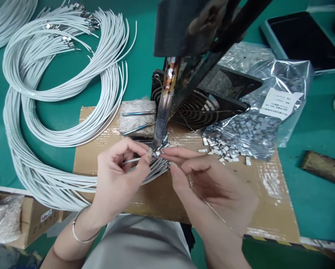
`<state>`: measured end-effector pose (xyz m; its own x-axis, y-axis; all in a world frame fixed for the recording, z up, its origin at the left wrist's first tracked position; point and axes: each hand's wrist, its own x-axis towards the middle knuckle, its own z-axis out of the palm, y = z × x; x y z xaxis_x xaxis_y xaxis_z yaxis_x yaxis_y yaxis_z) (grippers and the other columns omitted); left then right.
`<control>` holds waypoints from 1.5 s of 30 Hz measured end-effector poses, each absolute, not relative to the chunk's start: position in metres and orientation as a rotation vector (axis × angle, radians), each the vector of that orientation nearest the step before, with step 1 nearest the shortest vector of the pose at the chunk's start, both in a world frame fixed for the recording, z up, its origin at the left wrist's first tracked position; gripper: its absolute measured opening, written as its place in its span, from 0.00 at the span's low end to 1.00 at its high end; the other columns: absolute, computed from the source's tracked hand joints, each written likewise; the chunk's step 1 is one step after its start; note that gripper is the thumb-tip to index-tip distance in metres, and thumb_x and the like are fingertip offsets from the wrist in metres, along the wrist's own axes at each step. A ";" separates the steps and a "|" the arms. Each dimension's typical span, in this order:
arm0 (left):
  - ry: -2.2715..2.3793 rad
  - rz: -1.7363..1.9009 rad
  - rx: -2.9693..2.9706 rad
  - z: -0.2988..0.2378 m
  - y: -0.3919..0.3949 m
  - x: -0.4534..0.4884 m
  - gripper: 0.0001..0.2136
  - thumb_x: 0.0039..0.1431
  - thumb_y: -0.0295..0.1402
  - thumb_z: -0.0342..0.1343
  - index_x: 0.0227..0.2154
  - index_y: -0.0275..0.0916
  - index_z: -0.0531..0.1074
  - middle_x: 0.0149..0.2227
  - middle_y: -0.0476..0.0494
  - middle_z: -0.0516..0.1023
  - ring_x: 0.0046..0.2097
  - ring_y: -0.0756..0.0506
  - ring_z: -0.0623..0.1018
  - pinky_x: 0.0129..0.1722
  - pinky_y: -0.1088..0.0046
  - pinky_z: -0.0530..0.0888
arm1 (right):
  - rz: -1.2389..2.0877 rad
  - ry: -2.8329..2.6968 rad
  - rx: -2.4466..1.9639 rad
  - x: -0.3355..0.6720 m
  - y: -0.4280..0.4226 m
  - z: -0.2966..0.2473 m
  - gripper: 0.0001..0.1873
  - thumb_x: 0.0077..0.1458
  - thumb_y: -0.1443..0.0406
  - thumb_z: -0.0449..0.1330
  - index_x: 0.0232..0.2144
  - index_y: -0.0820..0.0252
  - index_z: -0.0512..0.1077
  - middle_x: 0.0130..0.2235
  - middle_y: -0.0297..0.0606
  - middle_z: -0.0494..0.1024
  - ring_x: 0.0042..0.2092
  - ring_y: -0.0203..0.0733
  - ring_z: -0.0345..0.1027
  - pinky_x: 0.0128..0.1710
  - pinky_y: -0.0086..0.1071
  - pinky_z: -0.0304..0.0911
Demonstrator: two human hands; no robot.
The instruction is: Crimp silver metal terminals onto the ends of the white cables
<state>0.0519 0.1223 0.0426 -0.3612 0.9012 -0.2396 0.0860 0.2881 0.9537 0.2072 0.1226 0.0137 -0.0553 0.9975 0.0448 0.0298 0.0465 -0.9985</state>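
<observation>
My left hand (117,179) pinches a single white cable (131,160) near its end, between thumb and index finger. At that end sits a small silver metal connector (158,152), right below the tip of a fixed upright soldering iron (163,116). My right hand (215,186) is closed on a thin strand of solder wire (218,215), which runs down across the palm. Its outstretched index finger reaches the connector; whether it presses on it, I cannot tell. Under both hands lies a bundle of white cables (83,183).
Loose metal connectors (223,149) lie on the cardboard (265,209), beside a clear bag of connectors (254,130). Behind the iron stands a black fan (198,112). A fibrous pad (138,116) carries two metal rods. Coiled white cables (63,89) fill the left; a dark-screened device (304,41) lies back right.
</observation>
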 end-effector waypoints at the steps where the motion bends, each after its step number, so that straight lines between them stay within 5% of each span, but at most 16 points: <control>1: 1.688 1.174 0.907 0.043 0.123 0.052 0.06 0.52 0.24 0.68 0.25 0.39 0.78 0.33 0.46 0.85 0.27 0.51 0.72 0.23 0.75 0.59 | 1.200 -1.284 -1.171 0.206 0.123 0.014 0.12 0.62 0.74 0.67 0.32 0.53 0.73 0.48 0.36 0.88 0.47 0.43 0.85 0.50 0.36 0.80; 17: 1.659 1.217 0.917 0.043 0.127 0.049 0.07 0.55 0.23 0.67 0.25 0.38 0.78 0.33 0.48 0.84 0.23 0.55 0.59 0.22 0.75 0.54 | 1.177 -1.258 -1.157 0.203 0.131 0.018 0.12 0.63 0.73 0.66 0.31 0.53 0.73 0.48 0.37 0.89 0.46 0.43 0.86 0.50 0.35 0.81; 25: 1.639 1.237 0.932 0.041 0.126 0.047 0.07 0.58 0.23 0.67 0.27 0.39 0.79 0.34 0.49 0.84 0.24 0.55 0.60 0.22 0.75 0.55 | 1.192 -1.265 -1.128 0.203 0.130 0.017 0.11 0.63 0.74 0.67 0.32 0.53 0.74 0.49 0.32 0.88 0.47 0.39 0.85 0.53 0.31 0.79; 32: 1.636 1.260 0.961 0.041 0.125 0.046 0.07 0.57 0.23 0.68 0.27 0.40 0.80 0.33 0.48 0.86 0.30 0.51 0.74 0.22 0.76 0.58 | 1.200 -1.266 -1.134 0.203 0.130 0.016 0.12 0.63 0.75 0.66 0.33 0.53 0.74 0.49 0.33 0.88 0.48 0.40 0.85 0.53 0.34 0.79; 45: 1.611 1.281 1.004 0.036 0.125 0.045 0.08 0.59 0.22 0.67 0.27 0.40 0.80 0.34 0.49 0.86 0.27 0.53 0.70 0.22 0.76 0.58 | 1.168 -1.243 -1.105 0.200 0.131 0.016 0.12 0.61 0.76 0.67 0.32 0.55 0.75 0.48 0.32 0.88 0.49 0.35 0.85 0.54 0.26 0.78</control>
